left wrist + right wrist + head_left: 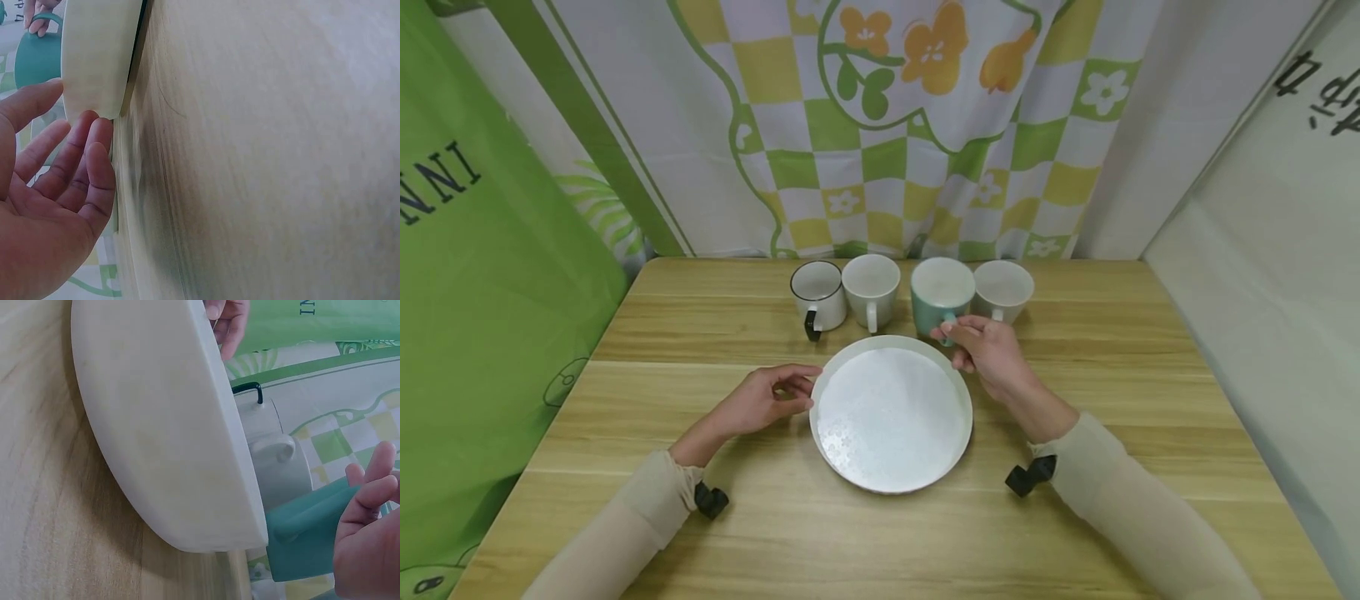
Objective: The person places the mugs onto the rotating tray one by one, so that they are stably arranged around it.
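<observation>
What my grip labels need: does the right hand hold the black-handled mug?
No, the right hand grips the teal mug by its handle.

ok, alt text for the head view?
A person's right hand holds a teal mug by its handle, in a row with three white mugs behind a round white tray on a wooden table. The left hand is at the tray's left edge.

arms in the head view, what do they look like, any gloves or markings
The left sleeve and right sleeve are long, loose, plain beige, with no markings visible. At each cuff sits a small, blocky black device, left and right. No gloves or cables show.
</observation>
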`<state>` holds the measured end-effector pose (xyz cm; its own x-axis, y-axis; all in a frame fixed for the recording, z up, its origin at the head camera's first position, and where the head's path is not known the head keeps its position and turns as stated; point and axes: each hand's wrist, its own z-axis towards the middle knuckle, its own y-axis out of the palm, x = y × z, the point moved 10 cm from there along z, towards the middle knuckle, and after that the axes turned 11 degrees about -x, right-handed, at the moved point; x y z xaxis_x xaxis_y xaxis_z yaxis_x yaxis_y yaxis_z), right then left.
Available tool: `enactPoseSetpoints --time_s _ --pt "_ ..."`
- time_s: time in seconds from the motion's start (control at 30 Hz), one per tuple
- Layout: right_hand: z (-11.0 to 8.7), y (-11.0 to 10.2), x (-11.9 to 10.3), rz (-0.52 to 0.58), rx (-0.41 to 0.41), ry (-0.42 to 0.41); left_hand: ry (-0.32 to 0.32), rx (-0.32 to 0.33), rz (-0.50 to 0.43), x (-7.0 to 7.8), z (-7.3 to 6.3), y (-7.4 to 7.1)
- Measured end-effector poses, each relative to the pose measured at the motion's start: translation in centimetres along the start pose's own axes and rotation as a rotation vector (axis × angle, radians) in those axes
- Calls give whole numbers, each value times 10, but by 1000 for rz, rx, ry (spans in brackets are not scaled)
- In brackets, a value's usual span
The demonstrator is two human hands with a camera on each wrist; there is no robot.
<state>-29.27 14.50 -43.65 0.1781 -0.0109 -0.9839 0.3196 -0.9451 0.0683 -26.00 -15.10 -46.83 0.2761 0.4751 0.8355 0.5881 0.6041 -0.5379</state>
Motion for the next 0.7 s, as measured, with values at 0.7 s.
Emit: enactPoseSetpoints --time_s 0.7 --pt "-22 13 -8 3 -68 14 11 7 -15 1 -1 0"
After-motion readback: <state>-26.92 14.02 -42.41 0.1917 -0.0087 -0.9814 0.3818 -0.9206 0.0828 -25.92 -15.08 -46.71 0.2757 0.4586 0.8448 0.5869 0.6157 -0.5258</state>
